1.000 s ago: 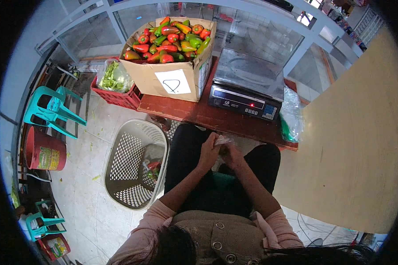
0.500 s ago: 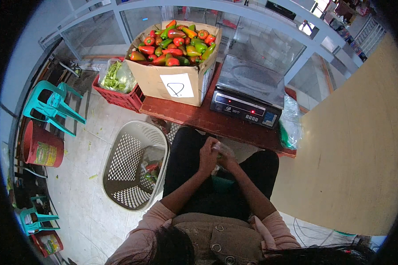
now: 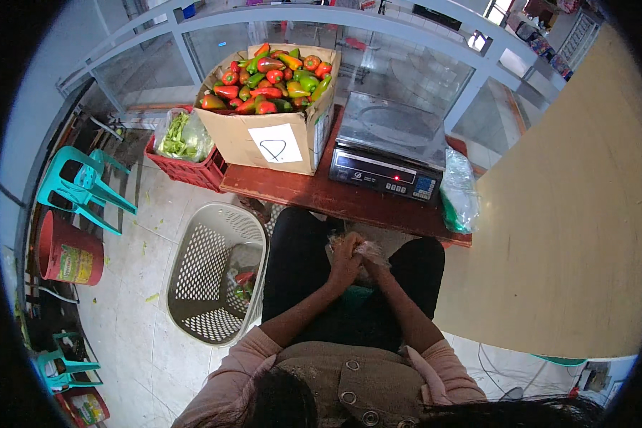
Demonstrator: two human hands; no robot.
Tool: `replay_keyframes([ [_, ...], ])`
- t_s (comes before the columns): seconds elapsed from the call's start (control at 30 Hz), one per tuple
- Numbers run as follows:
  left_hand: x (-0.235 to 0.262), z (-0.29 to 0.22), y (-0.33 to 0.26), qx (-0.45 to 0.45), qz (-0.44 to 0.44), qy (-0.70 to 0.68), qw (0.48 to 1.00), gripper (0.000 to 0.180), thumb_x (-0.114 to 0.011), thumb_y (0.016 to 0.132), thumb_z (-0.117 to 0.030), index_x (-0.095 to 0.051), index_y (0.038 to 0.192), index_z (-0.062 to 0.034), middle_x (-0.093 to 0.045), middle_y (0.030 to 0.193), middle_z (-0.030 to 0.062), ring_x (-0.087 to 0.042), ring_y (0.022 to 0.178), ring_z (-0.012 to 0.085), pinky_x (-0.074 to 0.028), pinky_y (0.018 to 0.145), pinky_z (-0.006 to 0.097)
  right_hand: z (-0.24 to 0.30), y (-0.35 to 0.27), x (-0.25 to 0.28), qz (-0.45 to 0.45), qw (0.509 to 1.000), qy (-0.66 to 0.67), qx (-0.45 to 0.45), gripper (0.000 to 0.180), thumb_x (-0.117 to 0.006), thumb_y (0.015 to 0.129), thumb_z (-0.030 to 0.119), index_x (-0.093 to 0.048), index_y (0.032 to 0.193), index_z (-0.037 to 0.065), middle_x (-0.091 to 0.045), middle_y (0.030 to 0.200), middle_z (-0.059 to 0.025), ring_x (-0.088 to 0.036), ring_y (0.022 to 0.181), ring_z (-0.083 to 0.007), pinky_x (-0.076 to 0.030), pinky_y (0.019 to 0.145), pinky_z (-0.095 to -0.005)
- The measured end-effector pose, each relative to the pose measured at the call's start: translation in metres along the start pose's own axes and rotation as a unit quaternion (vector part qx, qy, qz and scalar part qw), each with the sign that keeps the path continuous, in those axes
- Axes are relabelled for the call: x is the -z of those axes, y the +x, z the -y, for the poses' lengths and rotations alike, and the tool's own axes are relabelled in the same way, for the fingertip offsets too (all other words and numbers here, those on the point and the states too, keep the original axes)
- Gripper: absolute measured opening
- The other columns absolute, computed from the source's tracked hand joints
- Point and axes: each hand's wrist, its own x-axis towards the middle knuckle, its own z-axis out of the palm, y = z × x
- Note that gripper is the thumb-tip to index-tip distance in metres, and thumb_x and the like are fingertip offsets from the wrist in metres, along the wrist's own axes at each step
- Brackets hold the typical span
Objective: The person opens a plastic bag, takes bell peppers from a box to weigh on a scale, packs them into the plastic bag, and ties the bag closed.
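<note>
Over my lap, my left hand and my right hand are together, fingers closed on a thin clear plastic bag. The bag shows between and around the fingers; what it holds, if anything, is hidden. To the left of my legs stands a beige perforated laundry-type basket, with a clear bag of red and green peppers at its bottom. Ahead of me, a cardboard box heaped with red, green and orange peppers sits on a red-brown wooden bench.
A black digital scale stands on the bench, with plastic bags at its right. A red crate with bagged greens is beside the box. Teal stools and a red bucket line the left; a wooden panel bounds the right.
My hands have come closer together and shifted slightly, with more of the clear plastic showing beside the left fingers. The whole view has tilted a little, so the bench and box appear further left.
</note>
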Motion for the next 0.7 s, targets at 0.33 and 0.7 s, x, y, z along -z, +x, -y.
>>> replay_keyframes([
  [0.33, 0.017, -0.026, 0.053, -0.016, -0.022, -0.022, 0.999, 0.010, -0.046, 0.074, 0.002, -0.047, 0.083, -0.0024, -0.051, 0.078, 0.0057, -0.050, 0.070, 0.0118, -0.043, 0.061, 0.026, 0.044, 0.016, 0.018, -0.049, 0.912, -0.351, 0.205, 0.022, -0.049, 0.085, 0.018, -0.051, 0.103, 0.005, -0.053, 0.096, -0.0147, -0.054, 0.086, -0.0272, -0.044, 0.076, -0.0373],
  [0.7, 0.047, -0.086, 0.098, -0.072, 0.042, -0.077, 0.994, 0.008, -0.047, 0.073, 0.001, -0.049, 0.079, -0.0024, -0.056, 0.071, 0.0055, -0.049, 0.057, 0.0083, -0.037, 0.048, 0.019, 0.184, -0.057, 0.033, -0.165, 0.889, -0.334, 0.267, 0.053, -0.062, 0.074, 0.026, -0.042, 0.119, 0.007, -0.053, 0.103, -0.0179, -0.054, 0.095, -0.0328, -0.045, 0.079, -0.0388],
])
